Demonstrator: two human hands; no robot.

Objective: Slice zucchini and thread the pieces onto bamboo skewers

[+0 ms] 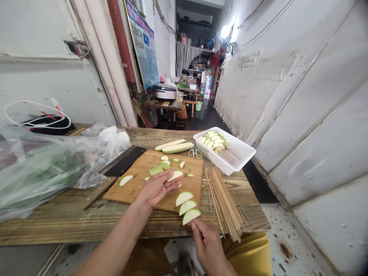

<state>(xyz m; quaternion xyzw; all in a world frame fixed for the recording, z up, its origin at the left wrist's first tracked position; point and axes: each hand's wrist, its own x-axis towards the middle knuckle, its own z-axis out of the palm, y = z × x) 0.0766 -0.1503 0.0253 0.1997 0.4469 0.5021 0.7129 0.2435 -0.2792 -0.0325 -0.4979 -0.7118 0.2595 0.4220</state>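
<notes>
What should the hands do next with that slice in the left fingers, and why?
Probably the left hand should gently push its slice along the stick toward the three slices. Those three are already threaded, the right hand grips the stick's near end, and a gap shows between them and the held slice.

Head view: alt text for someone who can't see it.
A person's right hand holds a thin wooden skewer carrying three pale-green half-moon vegetable slices, while the left hand holds another slice at its far end. Nearby: a brown wooden cutting board with more pieces, a bundle of bare wooden skewers, and a white plastic tray of loaded skewers.
</notes>
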